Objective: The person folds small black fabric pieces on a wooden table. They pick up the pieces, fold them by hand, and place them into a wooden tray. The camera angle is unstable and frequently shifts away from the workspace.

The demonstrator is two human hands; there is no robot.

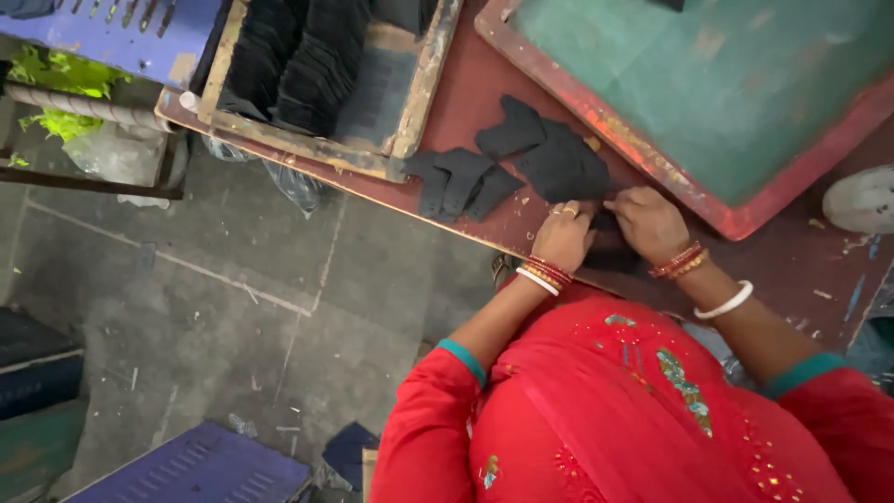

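My left hand (563, 235) and my right hand (649, 224) meet at the near edge of a dark red worktable (466, 102). Between them they pinch a small black cut piece (607, 250), mostly hidden under the fingers. Both wrists wear red and white bangles, and my red garment fills the bottom of the view. Just beyond my hands lies a loose pile of black cut pieces (557, 158). A second, smaller fan of the same pieces (459, 182) lies to its left.
A worn wooden tray (421, 84) with stacks of black pieces sits at the table's far left. A green board with a red frame (717, 93) covers the right. A white object (861, 200) is at the right edge. Grey concrete floor (233, 279) and a blue crate (200, 466) lie to the left.
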